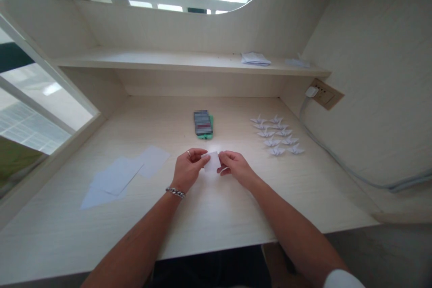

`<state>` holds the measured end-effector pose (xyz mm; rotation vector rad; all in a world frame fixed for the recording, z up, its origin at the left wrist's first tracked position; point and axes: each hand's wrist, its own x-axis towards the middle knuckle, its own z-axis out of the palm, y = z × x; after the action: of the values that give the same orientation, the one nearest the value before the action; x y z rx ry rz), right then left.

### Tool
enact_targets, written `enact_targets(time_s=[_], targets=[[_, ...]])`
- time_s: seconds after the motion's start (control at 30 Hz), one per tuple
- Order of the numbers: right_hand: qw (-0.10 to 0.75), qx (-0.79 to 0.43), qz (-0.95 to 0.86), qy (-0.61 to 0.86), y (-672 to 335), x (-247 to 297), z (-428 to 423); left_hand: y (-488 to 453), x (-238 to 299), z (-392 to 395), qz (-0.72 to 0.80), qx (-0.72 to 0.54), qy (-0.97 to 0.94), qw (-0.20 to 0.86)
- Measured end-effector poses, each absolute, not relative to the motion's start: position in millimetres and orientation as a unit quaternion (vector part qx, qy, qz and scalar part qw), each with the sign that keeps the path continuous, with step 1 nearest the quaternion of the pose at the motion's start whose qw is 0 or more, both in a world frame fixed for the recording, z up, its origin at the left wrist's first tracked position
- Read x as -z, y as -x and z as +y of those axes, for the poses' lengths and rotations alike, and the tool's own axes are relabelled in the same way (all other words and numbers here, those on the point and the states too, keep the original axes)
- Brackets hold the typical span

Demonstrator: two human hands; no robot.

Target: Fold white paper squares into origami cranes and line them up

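the left grip (189, 168) pinches a small white paper (212, 163) between thumb and fingers; the right grip (238, 168) is at the paper's right edge, and i cannot tell if it pinches there or only touches; the paper is just in front of the green-edged thing (203, 123), a tiny bit to its right; the green-edged thing lies on the tabletop (303, 202);

a fold could come out crooked if the edges do not line up; the paper could rip if both sides get pulled too hard, or get a bad crease if the fingers squeeze the wrong spot; the loose sheets (121, 173), left of the green-edged thing and nearer the person, could slide if the left arm (145, 229) brushes them; the little paper birds (266, 133), right of the green-edged thing, could tip or get squashed if the right arm (286, 213) swings out wide;

the paper looks plain and smooth, with straight edges, and much smaller than the loose sheets; it seems to be folded, but the fingers hide its sides, so i cannot count the layers; the birds are white too, ten of them in two rows, with pointy wings.
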<state>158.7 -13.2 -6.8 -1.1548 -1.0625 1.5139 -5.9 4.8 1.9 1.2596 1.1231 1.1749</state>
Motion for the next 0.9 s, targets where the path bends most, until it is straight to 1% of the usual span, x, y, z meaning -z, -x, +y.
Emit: enact_targets(time_s=[0.17,0.33,0.53,0.73,0.9], targets=[[0.501,-0.561,-0.46,0.472,-156.5,13.9,-11.4,5.6,-3.6,3.4,0.451,-0.482,-0.526,0.537],[0.5,-0.562,-0.446,0.485,-156.9,14.7,-10.1,4.6,-5.6,2.2,0.464,-0.456,-0.536,0.538],[0.537,-0.528,-0.458,0.473,-157.5,15.7,-8.6,4.9,-3.8,4.0,0.468,-0.444,-0.524,0.557],[0.52,-0.562,-0.43,0.478,-157.8,17.3,-7.6,6.6,-4.1,5.2,0.442,-0.449,-0.498,0.596],[0.532,-0.541,-0.439,0.481,-159.0,17.6,-7.8,8.8,-5.9,6.2,0.434,-0.473,-0.452,0.619]])
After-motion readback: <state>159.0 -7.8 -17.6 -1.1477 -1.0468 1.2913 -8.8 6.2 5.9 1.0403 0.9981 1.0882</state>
